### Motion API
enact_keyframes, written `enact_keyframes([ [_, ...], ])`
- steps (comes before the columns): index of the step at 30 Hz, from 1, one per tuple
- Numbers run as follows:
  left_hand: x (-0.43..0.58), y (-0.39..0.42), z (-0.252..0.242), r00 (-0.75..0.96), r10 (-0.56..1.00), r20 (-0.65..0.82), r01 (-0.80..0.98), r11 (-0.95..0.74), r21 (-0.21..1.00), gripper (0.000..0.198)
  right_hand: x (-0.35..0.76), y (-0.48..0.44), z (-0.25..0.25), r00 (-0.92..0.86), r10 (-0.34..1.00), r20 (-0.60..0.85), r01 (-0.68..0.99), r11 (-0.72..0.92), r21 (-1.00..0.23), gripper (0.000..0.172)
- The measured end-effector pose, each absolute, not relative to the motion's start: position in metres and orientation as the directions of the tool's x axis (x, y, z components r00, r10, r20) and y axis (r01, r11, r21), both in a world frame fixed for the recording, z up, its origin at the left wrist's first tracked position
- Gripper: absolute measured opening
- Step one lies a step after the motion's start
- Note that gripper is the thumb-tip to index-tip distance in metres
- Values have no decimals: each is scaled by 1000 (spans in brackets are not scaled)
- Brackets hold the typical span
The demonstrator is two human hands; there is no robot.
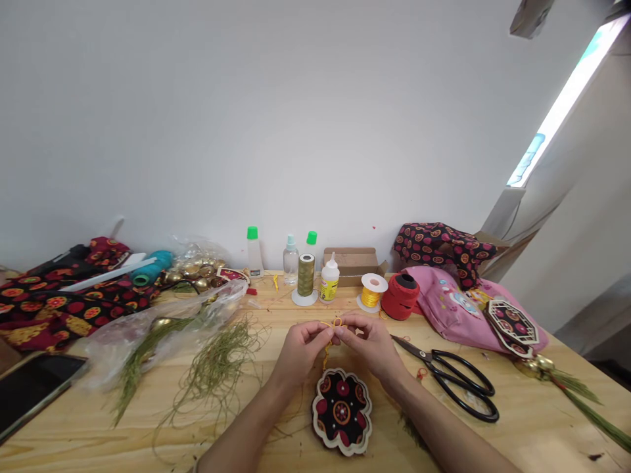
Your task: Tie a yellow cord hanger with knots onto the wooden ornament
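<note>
Both hands meet at the middle of the table, pinching a thin yellow cord that forms a small loop between the fingertips. My left hand holds it from the left, thumb and forefinger pressed together. From the other side my right hand grips the same cord, its thumb close to the left one. A strand of the cord hangs down to a flower-shaped ornament lying below, which has a pale wooden rim and dark patterned fabric. Black-handled scissors lie to the right of my right hand.
Behind the hands stand a glue bottle, an olive thread spool, a yellow cord spool and a red thread cone. Loose green threads and a phone lie left. A pink cloth bears another ornament at right.
</note>
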State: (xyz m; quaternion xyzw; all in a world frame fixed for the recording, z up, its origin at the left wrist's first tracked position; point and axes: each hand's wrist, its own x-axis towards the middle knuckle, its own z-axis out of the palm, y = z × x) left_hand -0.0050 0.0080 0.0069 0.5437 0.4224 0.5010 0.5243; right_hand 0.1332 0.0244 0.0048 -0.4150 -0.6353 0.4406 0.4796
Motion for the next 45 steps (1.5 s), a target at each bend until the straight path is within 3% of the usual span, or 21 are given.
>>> enact_keyframes([
  [15,-5,10,4,236,964,123,-126,-95,988,24,131,20,18,-157,903,400,194,425,-884,13],
  [30,-4,10,6,192,979,72,-155,-42,987,25,132,21,13,-155,932,326,193,353,-916,15],
  [33,-5,11,5,146,987,70,-134,-51,990,23,133,21,12,-127,958,256,121,271,-955,15],
  [37,-5,11,6,93,994,51,-107,-41,993,16,136,21,14,-102,992,72,-95,63,-993,19],
  [41,-4,11,5,99,993,59,-110,-48,993,15,138,21,18,-194,981,0,-362,-72,-930,19],
  [45,-4,11,5,115,992,55,-119,-41,992,16,139,21,20,-241,969,-55,-482,-168,-860,18],
])
